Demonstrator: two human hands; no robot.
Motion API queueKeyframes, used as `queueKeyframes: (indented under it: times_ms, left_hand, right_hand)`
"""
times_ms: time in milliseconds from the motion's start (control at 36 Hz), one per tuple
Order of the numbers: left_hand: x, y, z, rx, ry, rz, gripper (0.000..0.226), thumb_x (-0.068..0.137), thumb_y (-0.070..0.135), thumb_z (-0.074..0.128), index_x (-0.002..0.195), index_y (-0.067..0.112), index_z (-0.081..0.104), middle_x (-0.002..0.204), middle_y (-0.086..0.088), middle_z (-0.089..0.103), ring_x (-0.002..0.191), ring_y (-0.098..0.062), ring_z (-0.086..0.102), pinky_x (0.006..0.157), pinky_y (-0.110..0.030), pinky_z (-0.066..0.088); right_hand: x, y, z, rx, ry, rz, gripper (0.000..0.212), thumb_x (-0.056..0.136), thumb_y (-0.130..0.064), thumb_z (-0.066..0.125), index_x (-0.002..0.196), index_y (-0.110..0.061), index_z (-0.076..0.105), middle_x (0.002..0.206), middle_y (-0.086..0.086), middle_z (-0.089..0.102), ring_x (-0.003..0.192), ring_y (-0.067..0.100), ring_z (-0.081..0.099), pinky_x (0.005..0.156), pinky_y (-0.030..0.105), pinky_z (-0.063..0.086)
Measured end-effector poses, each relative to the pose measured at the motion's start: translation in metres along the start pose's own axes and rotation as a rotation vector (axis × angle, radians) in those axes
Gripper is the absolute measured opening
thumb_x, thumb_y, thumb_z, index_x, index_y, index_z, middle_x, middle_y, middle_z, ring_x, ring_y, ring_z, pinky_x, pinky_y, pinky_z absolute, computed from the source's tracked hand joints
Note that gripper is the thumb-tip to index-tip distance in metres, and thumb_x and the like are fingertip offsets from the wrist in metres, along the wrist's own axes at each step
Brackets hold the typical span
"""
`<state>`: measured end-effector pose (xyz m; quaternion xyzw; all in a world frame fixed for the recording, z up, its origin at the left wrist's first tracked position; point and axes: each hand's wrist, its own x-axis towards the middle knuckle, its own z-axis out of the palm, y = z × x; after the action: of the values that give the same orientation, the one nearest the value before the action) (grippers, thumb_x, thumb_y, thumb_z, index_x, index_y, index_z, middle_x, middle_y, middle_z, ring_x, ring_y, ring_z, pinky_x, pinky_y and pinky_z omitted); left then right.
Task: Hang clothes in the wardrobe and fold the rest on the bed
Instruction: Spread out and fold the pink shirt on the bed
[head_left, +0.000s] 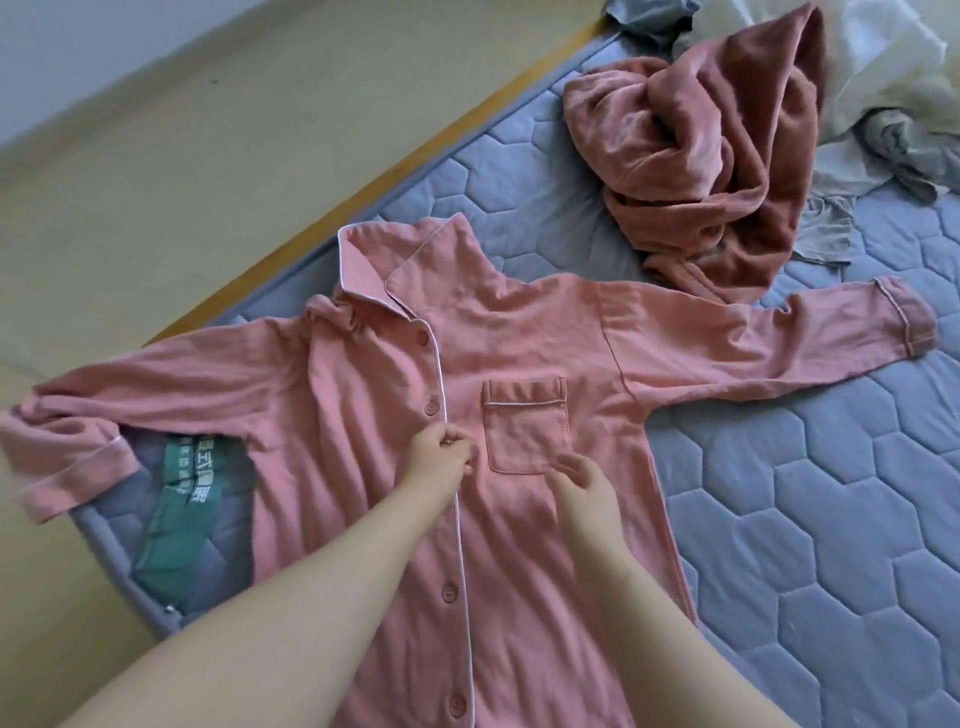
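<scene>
Shirt (519, 332) lay flat, front up, at the mattress's (831, 519) left corner, one cuff overhanging the edge. Left hand (441, 454) pinched the button placket; right hand (584, 480) hovered loose-fingered, gripping nothing. Risk: the overhanging sleeve could pull the fold askew.

Two bare forearms show, the left forearm (291, 587) and the right forearm (639, 608), uncovered from the bottom edge up to the wrists. Each ends in a bare grip, the left grip (439, 460) and the right grip (584, 486). Fingernails are too blurred to make out.
</scene>
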<state>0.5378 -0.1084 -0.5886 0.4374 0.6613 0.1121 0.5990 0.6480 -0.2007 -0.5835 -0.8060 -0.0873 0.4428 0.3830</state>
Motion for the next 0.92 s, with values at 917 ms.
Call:
queueKeyframes:
  times_ms: [917]
  left_hand:
    - [0.062, -0.06, -0.298, -1.459, 0.861, -0.656, 0.051, 0.074, 0.064, 0.06, 0.109, 0.027, 0.057, 0.104, 0.012, 0.054, 0.084, -0.005, 0.055, 0.056, -0.015, 0.037]
  right_hand:
    - [-0.046, -0.047, 0.251, -0.682, -0.284, -0.092, 0.036, 0.088, -0.018, 0.051, 0.123, -0.011, 0.05, 0.126, 0.007, 0.051, 0.099, 0.023, 0.055, 0.076, 0.027, 0.039]
